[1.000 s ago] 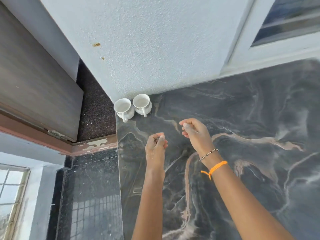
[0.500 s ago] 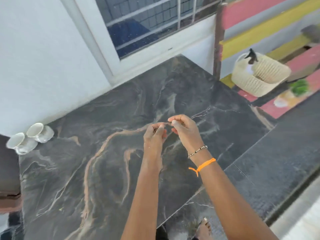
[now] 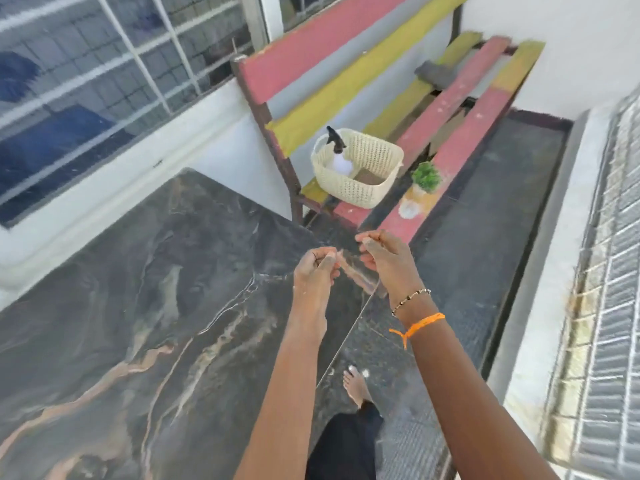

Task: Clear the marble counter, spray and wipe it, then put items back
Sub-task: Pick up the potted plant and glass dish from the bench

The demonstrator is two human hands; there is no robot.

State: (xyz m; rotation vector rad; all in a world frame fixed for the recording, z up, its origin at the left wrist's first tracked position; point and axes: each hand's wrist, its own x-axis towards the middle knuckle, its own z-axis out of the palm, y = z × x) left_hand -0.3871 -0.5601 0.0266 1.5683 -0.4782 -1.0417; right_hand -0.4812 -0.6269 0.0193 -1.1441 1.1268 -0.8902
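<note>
The dark marble counter (image 3: 138, 306) fills the lower left of the view, bare where I can see it. My left hand (image 3: 317, 268) hovers over its right edge with the fingers curled shut and nothing visible in them. My right hand (image 3: 384, 252) is just beyond the edge, also loosely curled and empty; its wrist wears a bead bracelet and an orange thread. On the bench ahead stands a cream woven basket (image 3: 367, 188) holding a white spray bottle (image 3: 339, 157) with a black trigger head. A small green potted plant (image 3: 425, 178) stands beside the basket.
The red and yellow slatted bench (image 3: 450, 109) runs to the upper right, with a grey cloth (image 3: 436, 72) on its far end. A barred window (image 3: 86, 81) is behind the counter. My bare foot (image 3: 356, 386) is on the dark floor; a white ledge (image 3: 540, 306) is at right.
My view has swung right, from the counter's corner with two white cups to the bench. The cups have left the view. Both hands stay curled close together and have shifted toward the counter's right edge.
</note>
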